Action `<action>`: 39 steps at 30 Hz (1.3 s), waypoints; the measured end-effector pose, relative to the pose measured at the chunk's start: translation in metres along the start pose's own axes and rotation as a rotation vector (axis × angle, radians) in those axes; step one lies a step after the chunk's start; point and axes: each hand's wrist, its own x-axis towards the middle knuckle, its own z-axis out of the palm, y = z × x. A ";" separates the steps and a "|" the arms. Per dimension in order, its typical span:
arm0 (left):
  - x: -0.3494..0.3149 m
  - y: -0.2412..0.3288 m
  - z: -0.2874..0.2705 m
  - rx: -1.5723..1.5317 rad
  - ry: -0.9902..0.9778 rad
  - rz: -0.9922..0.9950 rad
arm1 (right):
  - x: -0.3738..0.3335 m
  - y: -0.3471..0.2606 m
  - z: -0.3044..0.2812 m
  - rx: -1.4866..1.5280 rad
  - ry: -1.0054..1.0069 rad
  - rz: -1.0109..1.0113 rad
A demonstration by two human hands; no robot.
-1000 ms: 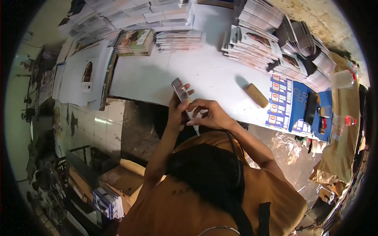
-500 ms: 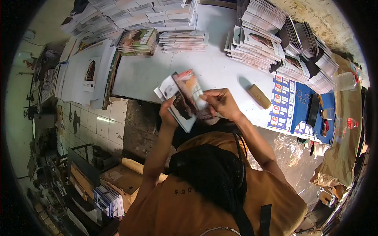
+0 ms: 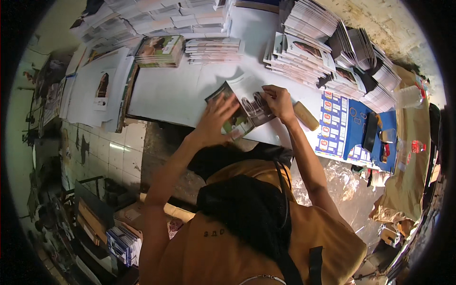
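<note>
An opened booklet [image 3: 251, 108] with dark printed pages and a pale sheet at its far side lies at the table's near edge. My left hand [image 3: 216, 118] is over its left page, fingers spread and slightly blurred, holding nothing. At the right edge of the booklet, my right hand [image 3: 280, 103] pinches the paper between thumb and fingers. Just right of that hand is a tan, rounded block [image 3: 306, 116], resting on the white table [image 3: 166, 97].
Booklet stacks [image 3: 301, 57] fill the table's back right. Smaller piles [image 3: 213, 51] and a green-covered stack [image 3: 160, 51] stand behind my hands. Large sheets [image 3: 102, 90] lie at left. A blue mat [image 3: 358, 128] holds small tools at right, beside brown paper [image 3: 412, 175].
The folded booklet in my hands has come down onto the table and been opened out. My left hand has let go and spread its fingers; my right hand has moved right and away from me.
</note>
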 end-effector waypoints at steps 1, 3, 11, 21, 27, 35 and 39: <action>0.006 -0.001 0.004 -0.106 0.107 -0.027 | -0.004 -0.012 -0.001 -0.046 0.036 -0.036; 0.020 0.002 0.015 -0.129 0.183 -0.070 | -0.010 -0.033 -0.006 -0.058 0.055 0.006; 0.048 0.003 0.048 0.135 0.273 -0.111 | -0.025 -0.049 -0.023 0.638 0.014 0.450; 0.039 0.002 0.051 0.089 0.365 -0.252 | -0.052 -0.044 0.037 -0.467 -0.071 -0.338; -0.012 -0.021 0.048 0.117 0.401 -0.401 | -0.055 -0.028 0.056 -0.717 -0.057 -0.378; -0.021 -0.022 0.048 0.237 0.351 -0.349 | -0.061 -0.040 0.080 -0.746 -0.151 -0.391; -0.023 -0.022 0.048 0.269 0.349 -0.330 | -0.062 -0.037 0.094 -0.711 -0.122 -0.409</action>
